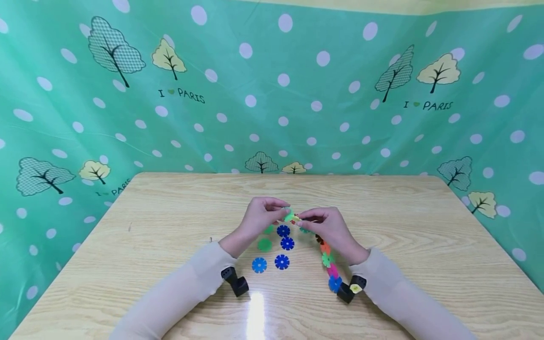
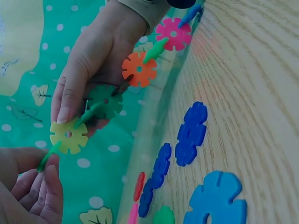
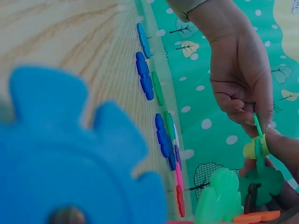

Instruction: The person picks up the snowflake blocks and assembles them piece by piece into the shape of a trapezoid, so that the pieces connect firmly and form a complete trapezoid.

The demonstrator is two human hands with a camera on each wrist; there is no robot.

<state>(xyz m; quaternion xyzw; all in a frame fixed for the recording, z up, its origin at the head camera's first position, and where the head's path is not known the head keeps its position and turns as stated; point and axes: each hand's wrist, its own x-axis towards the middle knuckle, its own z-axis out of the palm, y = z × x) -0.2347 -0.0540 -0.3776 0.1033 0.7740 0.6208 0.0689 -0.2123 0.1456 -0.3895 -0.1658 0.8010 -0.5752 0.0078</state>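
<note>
My left hand (image 1: pixel 260 219) pinches a light green notched plastic disc (image 2: pixel 49 156) between thumb and fingers. That disc meets the edge of a yellow notched disc (image 2: pixel 68 135), which my right hand (image 1: pixel 331 229) pinches. From the yellow disc runs a chain of interlocked discs: a dark green disc (image 2: pixel 106 101) against the right fingers, then a brown one, an orange disc (image 2: pixel 139 69), a light green one, a pink disc (image 2: pixel 173 34) and a blue disc (image 1: pixel 335 284). The chain hangs down beside the right wrist. Fingers partly hide the joined discs in the head view.
Loose discs lie on the wooden table (image 1: pixel 170 212) between the forearms: several dark blue discs (image 1: pixel 282 262), a light blue disc (image 1: pixel 259 265) and green discs (image 1: pixel 265 244). A red disc (image 2: pixel 139 185) and a pink one lie farther back. A green dotted curtain (image 1: pixel 263 118) hangs behind the table.
</note>
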